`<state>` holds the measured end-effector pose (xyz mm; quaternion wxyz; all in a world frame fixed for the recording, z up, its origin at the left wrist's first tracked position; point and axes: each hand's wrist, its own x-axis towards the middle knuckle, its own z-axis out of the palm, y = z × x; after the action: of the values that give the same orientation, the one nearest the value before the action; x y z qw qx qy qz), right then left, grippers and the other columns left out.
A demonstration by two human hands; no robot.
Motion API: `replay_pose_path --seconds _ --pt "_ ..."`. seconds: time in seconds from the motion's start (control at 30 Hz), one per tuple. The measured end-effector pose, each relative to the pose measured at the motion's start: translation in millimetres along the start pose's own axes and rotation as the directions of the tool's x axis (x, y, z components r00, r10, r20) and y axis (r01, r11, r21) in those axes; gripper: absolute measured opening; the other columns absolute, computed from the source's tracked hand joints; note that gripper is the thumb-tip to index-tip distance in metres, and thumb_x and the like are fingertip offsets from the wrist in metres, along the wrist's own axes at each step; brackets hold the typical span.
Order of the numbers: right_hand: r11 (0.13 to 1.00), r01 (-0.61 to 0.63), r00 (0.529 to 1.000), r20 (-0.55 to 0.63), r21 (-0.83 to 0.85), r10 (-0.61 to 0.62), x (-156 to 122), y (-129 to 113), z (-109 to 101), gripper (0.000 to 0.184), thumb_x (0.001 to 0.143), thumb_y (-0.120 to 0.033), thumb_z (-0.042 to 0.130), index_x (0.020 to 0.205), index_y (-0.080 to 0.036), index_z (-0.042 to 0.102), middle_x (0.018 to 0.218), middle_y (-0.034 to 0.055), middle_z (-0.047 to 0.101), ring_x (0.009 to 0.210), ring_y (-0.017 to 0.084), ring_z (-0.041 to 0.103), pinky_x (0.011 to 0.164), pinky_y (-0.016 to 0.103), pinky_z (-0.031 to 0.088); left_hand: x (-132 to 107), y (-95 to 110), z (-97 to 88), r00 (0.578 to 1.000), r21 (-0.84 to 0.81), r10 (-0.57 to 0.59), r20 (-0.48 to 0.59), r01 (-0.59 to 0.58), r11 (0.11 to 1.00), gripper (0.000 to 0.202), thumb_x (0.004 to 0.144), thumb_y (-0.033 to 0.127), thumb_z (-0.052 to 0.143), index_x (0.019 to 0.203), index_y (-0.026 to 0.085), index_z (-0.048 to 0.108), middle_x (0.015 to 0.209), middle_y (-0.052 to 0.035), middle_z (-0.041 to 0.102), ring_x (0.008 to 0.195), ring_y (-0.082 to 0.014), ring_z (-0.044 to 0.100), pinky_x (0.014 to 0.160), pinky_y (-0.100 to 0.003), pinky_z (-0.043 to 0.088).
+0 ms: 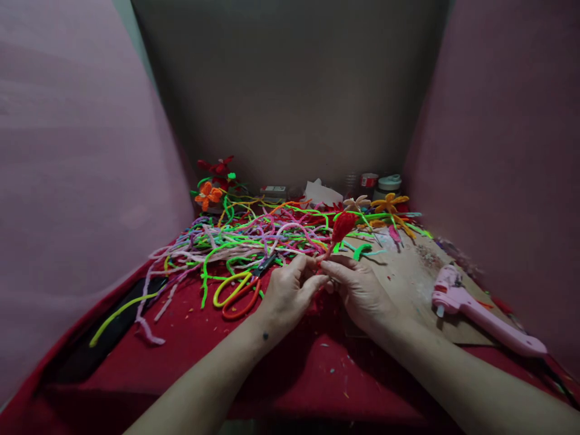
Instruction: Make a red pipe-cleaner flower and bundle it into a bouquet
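Observation:
Both hands meet over the middle of the table, pinched round the lower end of a red pipe-cleaner flower (343, 227). Its rounded red head points up and slightly right, above the fingers. My left hand (294, 284) has thumb and fingers closed at the flower's base. From the other side, my right hand (357, 287) grips the same spot with thumb and forefinger. The exact contact between the fingertips is partly hidden. Just left of my left hand lie scissors (242, 295) with one yellow and one red handle, their blades partly under pipe cleaners.
Tangled, many-coloured pipe cleaners (258, 232) spread behind the hands. A pink glue gun (480, 314) rests on a cardboard sheet (408, 284) at right. An orange flower (208, 194) and a yellow flower (389, 203) are farther back. A dark flat object (104, 338) lies left on red cloth.

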<state>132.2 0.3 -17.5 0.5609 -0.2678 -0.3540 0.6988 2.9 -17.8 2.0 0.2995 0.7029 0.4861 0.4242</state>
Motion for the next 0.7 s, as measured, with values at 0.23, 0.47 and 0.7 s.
replay_pose_path --seconds 0.23,0.47,0.7 --pt "0.993 0.056 0.994 -0.083 -0.108 -0.065 -0.8 3.0 3.5 0.011 0.062 -0.025 0.074 0.067 -0.017 0.067 0.052 -0.0048 0.057 0.044 0.007 0.041 0.046 0.023 0.03 -1.5 -9.6 1.0 0.956 0.402 0.275 -0.104 -0.212 0.89 0.008 0.084 0.016 0.047 0.09 0.018 0.052 0.079 -0.0026 0.064 0.07 -0.013 0.06 0.065 -0.023 0.046" --pt "0.976 0.101 0.993 -0.047 -0.195 -0.112 -1.9 3.8 2.5 0.012 0.066 -0.029 0.071 0.065 -0.018 0.066 0.05 -0.0057 0.052 0.047 0.008 0.039 0.049 0.025 0.029 -1.6 -20.4 0.8 0.904 0.498 0.427 -0.028 -0.358 0.79 0.018 0.084 0.009 0.04 0.092 0.018 0.053 0.079 -0.0044 0.063 0.072 -0.0135 0.06 0.067 -0.022 0.047" --pt "0.991 0.042 0.999 0.025 -0.126 -0.039 -2.0 3.7 3.2 0.012 0.069 -0.029 0.07 0.076 -0.019 0.069 0.061 -0.004 0.06 0.048 0.008 0.045 0.048 0.023 0.035 -2.4 -11.5 -1.7 0.951 0.319 0.298 -0.08 -0.259 0.912 0.015 0.086 0.015 0.041 0.085 0.017 0.056 0.067 0.0004 0.057 0.058 -0.0094 0.053 0.057 -0.019 0.042"
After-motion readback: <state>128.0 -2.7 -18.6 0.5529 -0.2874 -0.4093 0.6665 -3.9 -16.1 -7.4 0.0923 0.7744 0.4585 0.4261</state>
